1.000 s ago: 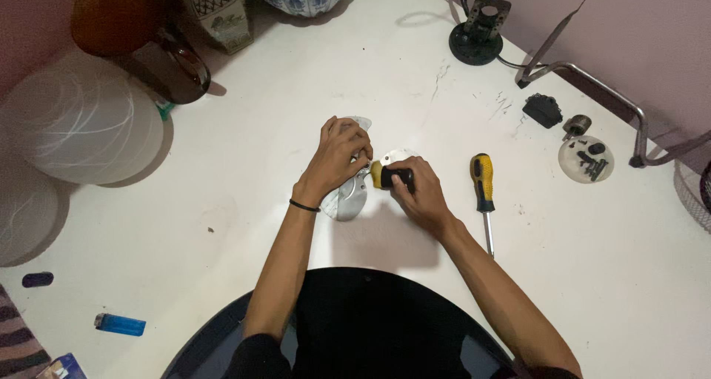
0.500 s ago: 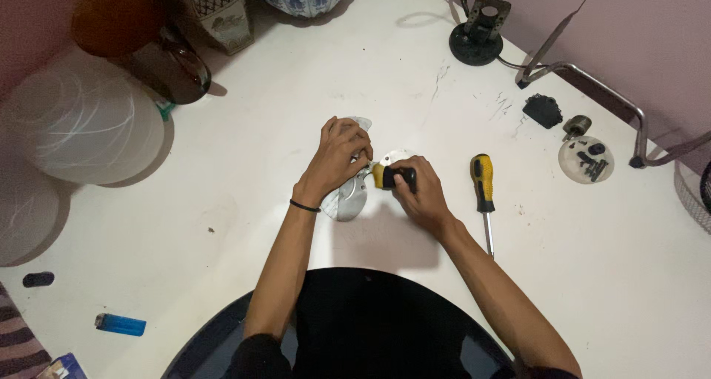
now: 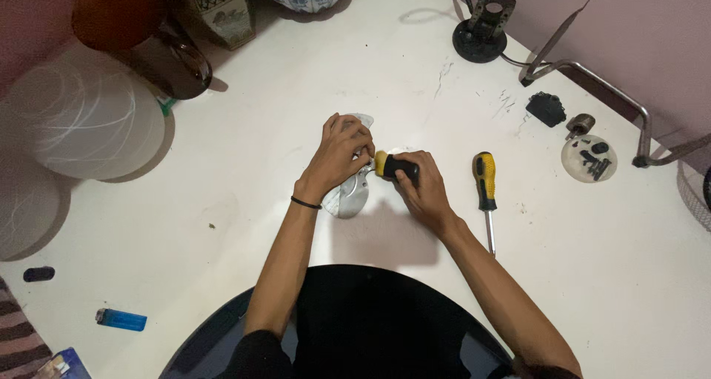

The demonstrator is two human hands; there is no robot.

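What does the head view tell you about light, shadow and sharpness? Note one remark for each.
Head view: dim, warm light on the white table; a soft shadow lies below the left hand and right hand; the short screwdriver in the right hand is slightly soft, and the silver part shows a dull sheen; the white globes at the left edge look stretched and smeared.

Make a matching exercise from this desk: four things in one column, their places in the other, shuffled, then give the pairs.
Things:
1. lighter
2. spare screwdriver
3. stubby screwdriver
4. small dish

Places:
A. in the right hand
B. near the desk's right edge, holding dark small parts
C. near the desk's front left corner
D. lying on the desk just right of the right hand

Pairs: 1-C, 2-D, 3-A, 4-B
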